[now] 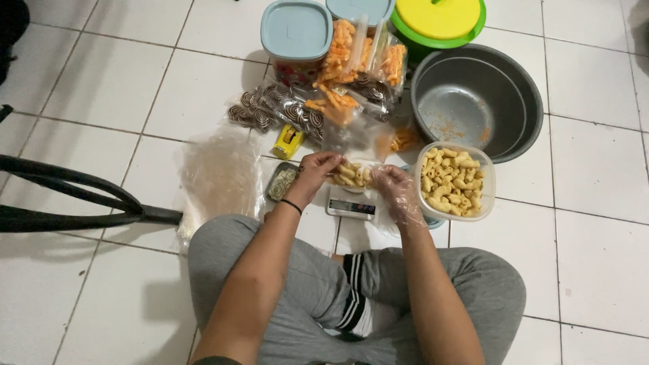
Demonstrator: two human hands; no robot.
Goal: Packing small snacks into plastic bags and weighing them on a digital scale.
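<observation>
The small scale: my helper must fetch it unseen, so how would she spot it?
Start at the big grey basin on the tiled floor, then drop to the clear tub of pale yellow snacks. Left of it, under the hands, lies the small scale: flat, silvery, with a dark display.

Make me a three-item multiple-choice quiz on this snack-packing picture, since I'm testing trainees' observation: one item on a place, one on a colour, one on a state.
1. Where is the clear tub of pale snacks?
A. Beside the right hand
B. Inside the grey basin
C. On the lap

2. What colour is the round lid at the top?
A. Red
B. Yellow
C. Black

3. What state is the grey basin in?
A. Heaped full
B. Covered
C. Nearly empty, with crumbs

Answers: 1 A, the tub stands on the floor just next to the gloved right hand. 2 B, the lid is bright yellow on a green bowl. 3 C, only its bare bottom with orange crumbs shows.
</observation>
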